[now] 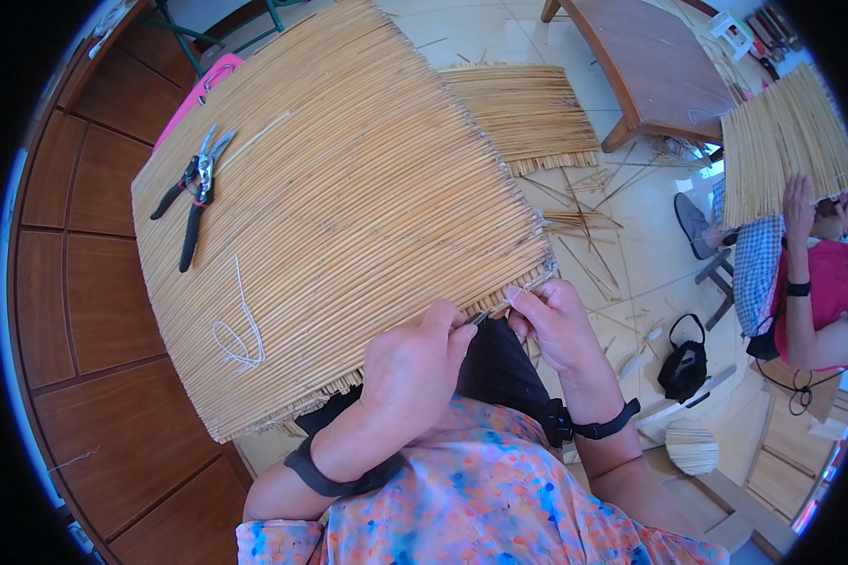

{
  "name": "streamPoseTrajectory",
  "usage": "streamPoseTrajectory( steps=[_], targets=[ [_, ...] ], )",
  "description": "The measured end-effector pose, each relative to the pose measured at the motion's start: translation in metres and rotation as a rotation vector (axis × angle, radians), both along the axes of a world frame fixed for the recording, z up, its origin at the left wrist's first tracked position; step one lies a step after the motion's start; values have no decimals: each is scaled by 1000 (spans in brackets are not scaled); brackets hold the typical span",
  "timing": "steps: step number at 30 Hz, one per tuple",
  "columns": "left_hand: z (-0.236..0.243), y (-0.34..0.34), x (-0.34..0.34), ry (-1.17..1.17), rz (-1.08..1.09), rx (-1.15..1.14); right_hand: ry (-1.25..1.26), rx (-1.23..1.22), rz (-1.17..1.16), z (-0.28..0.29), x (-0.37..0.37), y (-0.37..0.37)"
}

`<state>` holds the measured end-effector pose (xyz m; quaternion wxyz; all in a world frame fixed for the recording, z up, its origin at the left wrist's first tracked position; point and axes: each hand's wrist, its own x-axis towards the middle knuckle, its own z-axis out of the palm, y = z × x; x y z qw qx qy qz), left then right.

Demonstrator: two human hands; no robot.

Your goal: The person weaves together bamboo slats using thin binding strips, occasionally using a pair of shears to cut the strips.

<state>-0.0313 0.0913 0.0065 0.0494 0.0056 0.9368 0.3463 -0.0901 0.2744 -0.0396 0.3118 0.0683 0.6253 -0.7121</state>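
Both hands pinch thin pieces at the reed mat's near edge, open reeds separating shears.

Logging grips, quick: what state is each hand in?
Left hand: closed, at the edge of the reed mat; exact hold unclear.
Right hand: closed at that edge too; exact hold unclear.

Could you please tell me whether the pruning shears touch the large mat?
Touching: the head view shows the pruning shears lying on the large mat.
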Motion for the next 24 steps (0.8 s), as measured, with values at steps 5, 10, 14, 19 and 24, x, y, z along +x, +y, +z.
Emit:
streamPoseTrajectory(
  steps=[5, 10, 14, 19, 24],
  targets=[
    [-1, 3, 0, -6, 45, 16, 26, 15, -2, -3, 2, -1],
    [-4, 2, 1, 37, 32, 14, 31, 18, -5, -5, 4, -1],
    [-6, 1, 3, 66, 3, 45, 43, 4, 8, -5, 4, 1],
    [-5, 9, 1, 65, 35, -25, 41, 11, -67, -10, 7, -2],
    [-4, 10, 3, 39, 65, -80, 33, -13, -105, -12, 13, -11]
  ],
)
